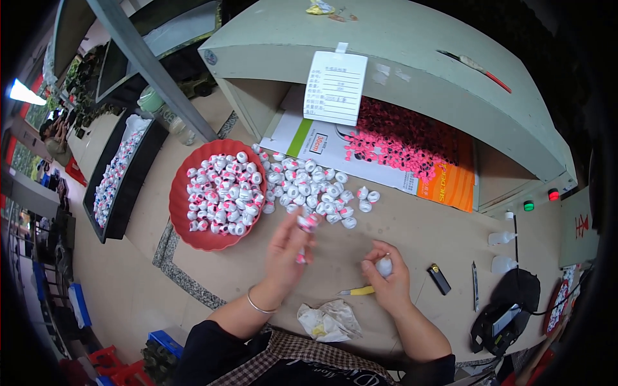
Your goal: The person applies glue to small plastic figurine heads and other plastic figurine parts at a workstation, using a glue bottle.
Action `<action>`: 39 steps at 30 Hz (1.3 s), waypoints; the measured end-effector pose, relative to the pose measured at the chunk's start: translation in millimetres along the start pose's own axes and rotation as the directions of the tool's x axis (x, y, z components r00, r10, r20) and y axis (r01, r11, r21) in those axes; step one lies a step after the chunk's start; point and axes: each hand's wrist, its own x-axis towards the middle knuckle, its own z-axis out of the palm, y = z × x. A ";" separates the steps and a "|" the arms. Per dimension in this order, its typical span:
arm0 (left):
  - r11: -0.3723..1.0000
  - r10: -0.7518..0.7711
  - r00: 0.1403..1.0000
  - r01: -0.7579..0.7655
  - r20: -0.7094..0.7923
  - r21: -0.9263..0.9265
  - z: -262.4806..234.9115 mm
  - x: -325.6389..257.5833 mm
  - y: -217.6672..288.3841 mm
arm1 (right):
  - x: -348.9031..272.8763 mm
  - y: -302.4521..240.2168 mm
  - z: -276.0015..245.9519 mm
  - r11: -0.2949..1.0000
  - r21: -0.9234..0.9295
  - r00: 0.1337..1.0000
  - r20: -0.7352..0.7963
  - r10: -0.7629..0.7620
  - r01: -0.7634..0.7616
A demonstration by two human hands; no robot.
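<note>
White-and-pink small parts fill the red bowl [182, 212] toward the worktop's [412, 238] left edge, with a loose heap [309, 186] just beside it within reach. The left hand [286, 248] pinches one part [308, 222] at its fingertips; the right hand [386, 280] closes around a white piece [384, 265], with a yellow-handled tool [357, 291] touching it.

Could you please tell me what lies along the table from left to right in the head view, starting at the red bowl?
Red bowl → left hand → crumpled paper → right hand → black lighter → thin blade → black machine.
</note>
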 end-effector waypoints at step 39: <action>0.930 -0.309 0.847 0.173 0.433 0.325 6.5 -12.8 -26.6 | -12.1 -38.4 -60.5 0.906 0.421 0.999 0.039 0.032 -0.045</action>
